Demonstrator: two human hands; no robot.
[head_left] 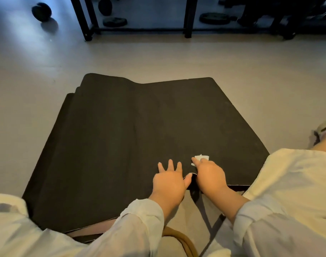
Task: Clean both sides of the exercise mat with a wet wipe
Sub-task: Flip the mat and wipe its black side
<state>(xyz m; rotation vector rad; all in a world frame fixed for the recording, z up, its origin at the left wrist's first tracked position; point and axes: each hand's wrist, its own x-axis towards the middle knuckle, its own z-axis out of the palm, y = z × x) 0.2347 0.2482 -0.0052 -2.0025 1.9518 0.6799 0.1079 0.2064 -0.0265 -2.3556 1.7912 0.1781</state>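
A black exercise mat (121,138) lies folded in layers on the pale floor in front of me. My left hand (169,180) rests flat on its near part, fingers spread, holding nothing. Just to the right, my right hand (208,175) presses a small white wet wipe (202,157) onto the mat; the wipe pokes out past my fingertips, most of it hidden under the hand. Below the hands the mat's near edge is lifted, showing a pinkish underside (95,228).
A black rack frame (188,19) with weight plates (214,18) stands across the far side. A dark ball (41,11) sits on the floor at the far left. My knees in light trousers flank the mat. A tan strap (182,242) lies near me.
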